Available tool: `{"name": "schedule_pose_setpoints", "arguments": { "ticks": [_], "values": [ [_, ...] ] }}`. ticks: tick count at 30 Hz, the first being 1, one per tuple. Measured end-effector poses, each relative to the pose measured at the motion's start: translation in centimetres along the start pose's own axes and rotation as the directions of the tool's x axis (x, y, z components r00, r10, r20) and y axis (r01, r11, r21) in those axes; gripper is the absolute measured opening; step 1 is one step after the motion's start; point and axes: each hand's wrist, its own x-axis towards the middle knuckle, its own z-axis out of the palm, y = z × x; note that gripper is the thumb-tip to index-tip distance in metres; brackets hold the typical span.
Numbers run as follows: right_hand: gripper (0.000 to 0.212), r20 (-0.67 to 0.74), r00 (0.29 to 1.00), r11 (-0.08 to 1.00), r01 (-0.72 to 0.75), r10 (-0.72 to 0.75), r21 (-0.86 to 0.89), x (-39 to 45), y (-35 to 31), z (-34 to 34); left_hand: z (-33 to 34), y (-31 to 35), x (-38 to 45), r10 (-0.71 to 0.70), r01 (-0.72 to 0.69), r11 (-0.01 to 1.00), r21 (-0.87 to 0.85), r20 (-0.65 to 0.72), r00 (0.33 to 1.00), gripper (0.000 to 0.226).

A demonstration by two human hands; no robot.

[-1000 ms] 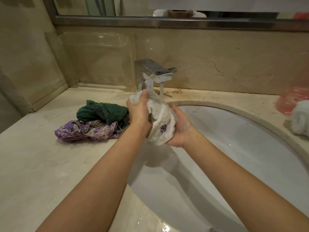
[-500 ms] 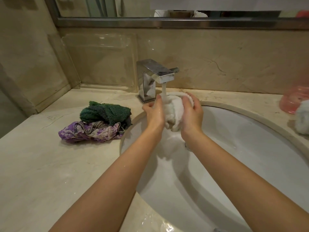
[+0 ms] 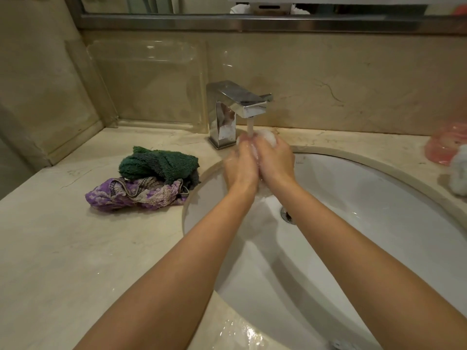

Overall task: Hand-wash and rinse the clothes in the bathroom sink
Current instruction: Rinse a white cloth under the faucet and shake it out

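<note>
A beige marble counter [image 3: 63, 248] is seen running along a wall of the same stone, and a white oval sink [image 3: 366, 223] is set into it, with a metal drain [image 3: 286, 215] visible low in the basin. A square chrome faucet [image 3: 235, 109] is mounted at the basin's far rim, and a stream of water [image 3: 250, 126] is seen falling from its spout. On the counter just left of the sink, a dark green towel [image 3: 159, 161] is heaped on top of a purple patterned cloth [image 3: 136, 194]. At the far right edge, a pink container [image 3: 447, 145] and a white cloth [image 3: 460, 173] are partly cut off. Over the far part of the basin, the left hand [image 3: 241, 168] and right hand [image 3: 276, 161] are pressed together, side against side, directly under the stream. A small white garment [image 3: 265, 137] is clenched between them; only its bunched top is shown above the right hand's knuckles, the rest being hidden inside both curled grips. The garment is held above the basin, clear of its floor, with the water striking it where the two hands meet.
</note>
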Motion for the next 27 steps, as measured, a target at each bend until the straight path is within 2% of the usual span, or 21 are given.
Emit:
{"name": "schedule_pose_setpoints", "arguments": {
  "ticks": [3, 5, 7, 11, 15, 19, 21, 22, 24, 25, 27],
  "values": [
    [0.02, 0.035, 0.998, 0.998, -0.059, 0.058, 0.027, 0.4, -0.8, -0.1, -0.2, 0.3, 0.4, -0.046, 0.047, 0.999, 0.02, -0.037, 0.998, 0.032],
    [0.024, 0.061, 0.997, 0.999, -0.044, 0.044, -0.012, 0.7, -1.4, -0.1, -0.5, 0.5, 0.8, -0.09, 0.089, 0.996, -0.017, -0.042, 0.995, 0.029],
    [0.027, 0.105, 0.994, 0.999, -0.023, 0.026, -0.033, 1.0, -1.5, -0.1, -0.8, 0.6, 1.3, -0.123, 0.123, 0.992, -0.018, -0.014, 0.992, 0.029],
    [0.022, 0.202, 0.975, 0.993, -0.109, 0.097, 0.051, 1.6, -0.8, -0.4, -1.1, 0.2, 1.6, -0.129, 0.13, 0.991, -0.013, 0.064, 0.99, 0.028],
    [0.029, 0.197, 0.978, 0.98, -0.103, 0.069, 0.169, 1.8, -0.2, -1.1, -1.0, 0.5, 1.5, -0.093, 0.085, 0.994, 0.072, 0.122, 0.988, 0.023],
    [0.024, 0.208, 0.969, 0.966, -0.172, 0.131, 0.193, 0.8, 1.7, -1.5, -1.4, 0.6, 0.8, 0.032, -0.07, 0.976, 0.206, 0.18, 0.983, 0.023],
    [0.04, 0.323, 0.927, 0.919, -0.282, 0.188, 0.274, 0.8, 2.5, -1.9, -1.5, 0.7, 0.4, 0.113, -0.154, 0.966, 0.209, 0.198, 0.974, 0.023],
    [0.051, 0.413, 0.88, 0.875, -0.376, 0.234, 0.306, 0.7, 2.6, -2.4, -1.5, 0.8, 0.3, 0.146, -0.187, 0.961, 0.205, 0.2, 0.969, 0.024],
    [0.074, 0.614, 0.729, 0.757, -0.575, 0.303, 0.31, 0.6, 2.7, -3.4, -1.4, 0.6, 0.4, 0.221, -0.27, 0.929, 0.252, 0.207, 0.953, 0.027],
    [0.077, 0.656, 0.689, 0.707, -0.628, 0.309, 0.326, 0.5, 2.7, -3.7, -1.4, 0.4, 0.6, 0.241, -0.292, 0.912, 0.288, 0.2, 0.95, 0.033],
    [0.061, 0.627, 0.709, 0.653, -0.646, 0.322, 0.396, 0.6, 2.8, -3.5, -1.4, 0.1, 0.8, 0.201, -0.253, 0.906, 0.34, 0.181, 0.963, 0.053]
  ]
}}
